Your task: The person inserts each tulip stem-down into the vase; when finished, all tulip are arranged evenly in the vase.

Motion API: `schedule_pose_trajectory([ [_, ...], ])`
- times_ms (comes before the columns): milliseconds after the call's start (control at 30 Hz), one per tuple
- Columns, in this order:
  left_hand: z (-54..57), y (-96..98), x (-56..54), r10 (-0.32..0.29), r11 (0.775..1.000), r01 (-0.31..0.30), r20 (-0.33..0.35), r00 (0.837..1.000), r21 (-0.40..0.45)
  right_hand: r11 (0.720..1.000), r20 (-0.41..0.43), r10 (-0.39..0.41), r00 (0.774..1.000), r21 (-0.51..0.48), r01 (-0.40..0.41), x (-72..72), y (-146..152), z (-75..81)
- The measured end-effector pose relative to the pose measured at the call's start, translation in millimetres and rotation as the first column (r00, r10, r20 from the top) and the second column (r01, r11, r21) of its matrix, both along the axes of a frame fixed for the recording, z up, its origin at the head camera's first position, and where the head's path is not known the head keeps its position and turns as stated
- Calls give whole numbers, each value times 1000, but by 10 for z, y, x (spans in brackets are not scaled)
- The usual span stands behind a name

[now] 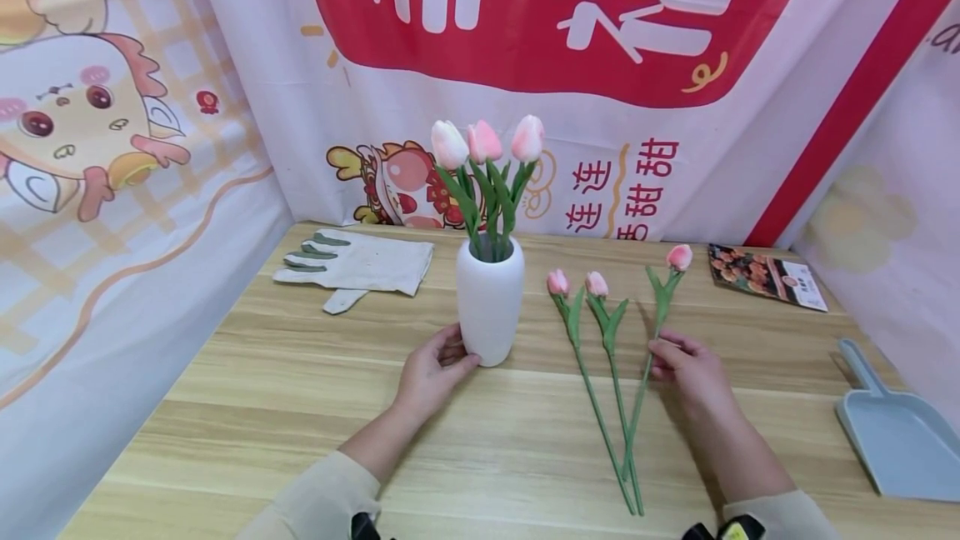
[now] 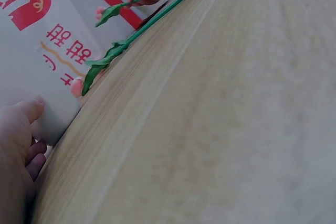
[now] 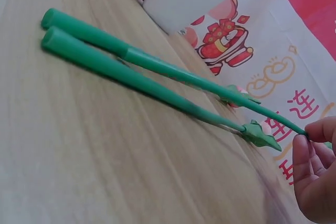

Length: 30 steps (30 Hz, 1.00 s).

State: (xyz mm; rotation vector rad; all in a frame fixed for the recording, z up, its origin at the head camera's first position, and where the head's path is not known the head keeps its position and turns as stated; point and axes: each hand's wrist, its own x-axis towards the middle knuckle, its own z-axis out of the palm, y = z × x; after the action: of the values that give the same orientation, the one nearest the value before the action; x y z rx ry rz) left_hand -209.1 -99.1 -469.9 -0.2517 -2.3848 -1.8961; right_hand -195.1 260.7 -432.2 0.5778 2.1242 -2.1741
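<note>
Beige sleeves (image 1: 322, 494) come in from the bottom edge of the head view, w/ dark wrist gear (image 1: 363, 526) at the cuffs. Right of ctr., a pink tulip (image 1: 662, 307) w/ a green stem is pinched btwn thumb & fingers of the person's R hand (image 1: 690, 369); its bloom points toward the upper right, & its lower stem overlaps the stems beside it. Those belong to two more pink tulips, one at left (image 1: 572, 323), one in the middle (image 1: 609, 332), lying on the counter (image 1: 375, 432), stem ends toward the bottom of the frame. Near frame ctr., a white vase (image 1: 491, 307) stands upright w/ three pink-&-white blooms (image 1: 483, 142) showing above it; L hand (image 1: 435, 369) grips its base, thumb in front, fingers curled at the side. Left of the vase: white-&-green glove(s) (image 1: 375, 261), exact no. unclear. Lower right edge: gray-blue dustpan (image 1: 896, 427), handle toward the top. Above that, a flat printed card (image 1: 768, 277) w/ orange pics. Bkgd.: white cloth (image 1: 285, 40) w/ a red panel & Chinese characters, top ctr.; cartoon character (image 1: 75, 107), upper left.
</note>
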Motion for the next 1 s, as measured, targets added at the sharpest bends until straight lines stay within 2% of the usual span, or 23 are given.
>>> schedule_pose_trajectory([
  [167,9,-4,9,1,1000,-1,0,1000,-7,993,-8,-32,999,-111,31,-15,-19,54],
  [433,16,-4,11,1,1000,-1,4,1000,-12,964,-45,-104,994,-252,89,-51,-104,110],
  [600,13,-4,8,-1,1000,1,-4,1000,-13,937,-48,-178,983,-314,154,-103,-178,150],
  [800,16,-2,12,-3,1000,3,-10,1000,-15,914,-28,-243,970,-341,219,-159,-246,234],
  [1000,18,-1,12,-5,1000,5,-13,1000,-8,881,-92,-310,946,-401,250,-211,-323,366],
])
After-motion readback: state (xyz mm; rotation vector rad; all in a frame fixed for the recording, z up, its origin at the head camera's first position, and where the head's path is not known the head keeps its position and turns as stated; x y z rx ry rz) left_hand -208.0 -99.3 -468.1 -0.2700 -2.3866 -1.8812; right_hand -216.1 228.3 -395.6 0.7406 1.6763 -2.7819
